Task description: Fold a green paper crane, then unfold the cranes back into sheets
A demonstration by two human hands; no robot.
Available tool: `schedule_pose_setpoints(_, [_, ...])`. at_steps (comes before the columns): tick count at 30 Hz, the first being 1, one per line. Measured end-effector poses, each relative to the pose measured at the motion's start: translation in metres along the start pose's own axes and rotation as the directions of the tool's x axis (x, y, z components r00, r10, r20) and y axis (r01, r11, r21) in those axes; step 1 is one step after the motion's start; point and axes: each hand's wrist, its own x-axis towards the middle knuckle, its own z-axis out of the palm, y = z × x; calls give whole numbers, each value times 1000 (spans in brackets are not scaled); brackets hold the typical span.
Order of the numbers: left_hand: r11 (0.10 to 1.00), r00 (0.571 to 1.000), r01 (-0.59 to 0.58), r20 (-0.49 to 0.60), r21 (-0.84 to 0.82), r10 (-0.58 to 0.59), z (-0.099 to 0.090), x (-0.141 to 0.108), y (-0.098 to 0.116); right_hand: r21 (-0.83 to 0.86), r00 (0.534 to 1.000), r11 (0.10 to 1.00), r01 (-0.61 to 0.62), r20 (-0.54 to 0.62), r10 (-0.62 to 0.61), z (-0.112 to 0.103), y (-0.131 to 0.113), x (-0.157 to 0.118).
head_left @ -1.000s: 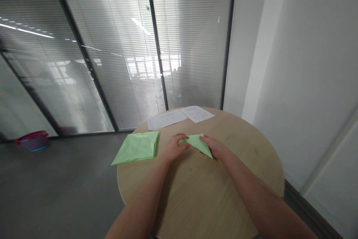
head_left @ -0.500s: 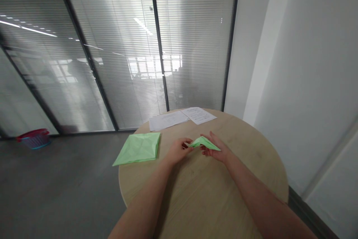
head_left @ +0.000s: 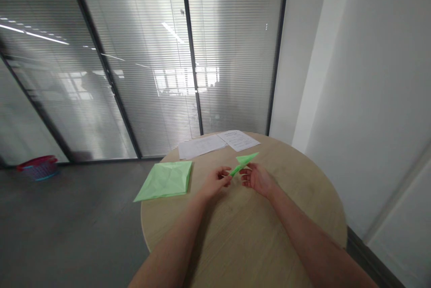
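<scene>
A small folded piece of green paper (head_left: 247,158) is held above the middle of the round wooden table (head_left: 235,243). My left hand (head_left: 215,183) pinches its lower left end between thumb and fingers. The paper slants up to the right and widens into a pointed flap. Close beside it, my right hand (head_left: 260,180) has its palm turned inward, fingers loosely curved and apart. Whether those fingertips touch the paper I cannot tell. Left of my left hand lies a larger creased sheet of green paper (head_left: 168,179), one corner jutting past the table edge.
Two white sheets lie at the far side of the table, a left sheet (head_left: 198,146) and a printed right sheet (head_left: 239,139). A red and blue basket (head_left: 39,169) stands on the floor at the left. Glass panels with blinds (head_left: 161,77) rise behind the table, and a white wall (head_left: 377,99) is close on the right.
The small folded paper has turned, its right end swinging from pointing down to pointing up and away. My right hand has loosened from it, while my left hand still pinches its end.
</scene>
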Motion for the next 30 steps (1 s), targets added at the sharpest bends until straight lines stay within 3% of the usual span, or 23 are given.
schedule_pose_setpoints(9, [997,998,24,-48,-79,-27,3,-4,11,-162,997,984,72,-1,-73,2,15,7])
schedule_pose_setpoints(16, [996,997,82,-2,-15,-82,0,-7,14,-220,997,973,75,51,-66,2,14,7])
schedule_pose_setpoints(21, [999,999,25,49,-30,-24,0,-6,11,-244,994,965,93,83,-75,2,14,6])
schedule_pose_setpoints(30, [998,999,46,-9,-37,-46,1,-11,23,-333,990,936,116,120,-79,-1,16,6])
